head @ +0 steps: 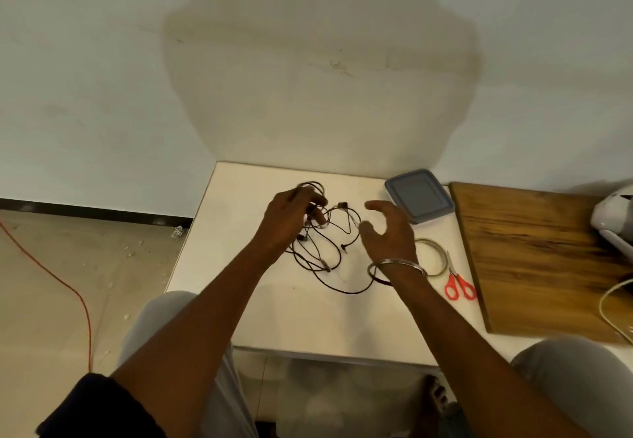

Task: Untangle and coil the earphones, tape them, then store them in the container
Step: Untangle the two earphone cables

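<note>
Over on the far left there's a thin orange-red cord [51, 273] trailing across the dusty floor, well apart from everything else. Next comes the small white square table [260, 314], pushed up against the wall. The left hand [291, 222] is over its back part, fingers curled around a bunch of the tangled black earphone wires [322, 252], so it's got part of the mess pinched up while the rest sprawls in loose loops on the tabletop in front of it. The right hand [387, 232] is just beside the tangle with fingers spread and nothing in it, pretty much hovering; a silver metal bangle [397, 266] sits on that wrist. Behind it, near the table's back right corner, is a grey-blue rectangular plastic container [419, 199] with its lid on. A roll of clear tape [433, 256] lies right of the wrist, and red-handled scissors [459, 283] are just beside the roll. Furthest right is a brown wooden board [534, 259].
</note>
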